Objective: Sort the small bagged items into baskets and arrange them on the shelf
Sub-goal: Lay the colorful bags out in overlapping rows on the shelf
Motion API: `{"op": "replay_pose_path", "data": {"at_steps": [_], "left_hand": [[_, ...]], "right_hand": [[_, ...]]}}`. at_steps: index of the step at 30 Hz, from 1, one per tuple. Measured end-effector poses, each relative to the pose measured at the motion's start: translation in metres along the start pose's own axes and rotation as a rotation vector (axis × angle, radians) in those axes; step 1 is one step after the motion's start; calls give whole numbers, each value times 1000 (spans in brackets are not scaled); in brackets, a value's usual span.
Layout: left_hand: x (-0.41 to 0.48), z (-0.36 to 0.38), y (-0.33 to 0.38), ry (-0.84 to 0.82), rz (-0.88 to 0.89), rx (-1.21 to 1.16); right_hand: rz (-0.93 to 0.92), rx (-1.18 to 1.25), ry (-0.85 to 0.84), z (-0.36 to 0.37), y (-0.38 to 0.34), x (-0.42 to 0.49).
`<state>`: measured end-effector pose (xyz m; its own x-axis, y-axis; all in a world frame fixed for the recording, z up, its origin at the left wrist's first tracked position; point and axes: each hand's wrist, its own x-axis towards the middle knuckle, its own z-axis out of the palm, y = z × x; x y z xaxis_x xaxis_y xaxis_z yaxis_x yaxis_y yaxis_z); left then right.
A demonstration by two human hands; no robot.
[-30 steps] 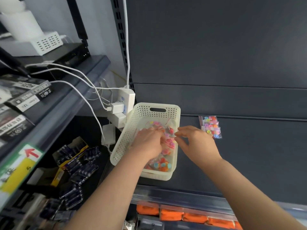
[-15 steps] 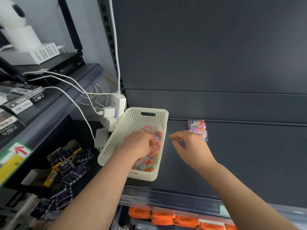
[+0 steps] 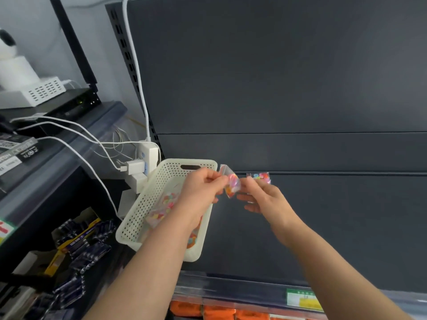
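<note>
Both hands on one small bag (image 3: 231, 186), raised just right of basket (image 3: 147, 204): left hand (image 3: 201, 190) pinches one edge, right hand (image 3: 263, 197) seemingly pinches other, likely checking contents before sorting. Second bag (image 3: 259, 177) lies on shelf (image 3: 346, 227) behind.

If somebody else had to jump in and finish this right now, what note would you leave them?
Left hand: pinches a small clear bag of colourful pieces, held up off the shelf.
Right hand: its fingers pinch the same bag's other edge.
Cream perforated plastic basket: at the left end of the dark shelf, with several similar bags inside.
A second loose bag lies on the shelf behind the right hand.
Done: some bags are in the basket.
Left: place the held bag and the loose one, then arrange the basket.
</note>
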<state>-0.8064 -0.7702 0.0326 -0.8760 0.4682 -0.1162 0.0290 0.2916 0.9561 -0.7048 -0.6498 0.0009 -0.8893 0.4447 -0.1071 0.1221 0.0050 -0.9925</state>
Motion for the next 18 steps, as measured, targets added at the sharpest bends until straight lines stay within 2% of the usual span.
{"op": "replay_pose_path", "data": {"at_steps": [3, 6, 15, 18], "left_hand": [[-3, 25, -10, -66, -95, -100], [-3, 40, -17, -104, -184, -177], [-5, 71, -26, -167, -269, -258], [-5, 81, -31, -153, -300, -291]], "right_hand": [[4, 94, -13, -16, 3, -5], [13, 90, 103, -31, 12, -7], [82, -11, 222, -63, 27, -10], [116, 126, 205, -66, 27, -14]]}}
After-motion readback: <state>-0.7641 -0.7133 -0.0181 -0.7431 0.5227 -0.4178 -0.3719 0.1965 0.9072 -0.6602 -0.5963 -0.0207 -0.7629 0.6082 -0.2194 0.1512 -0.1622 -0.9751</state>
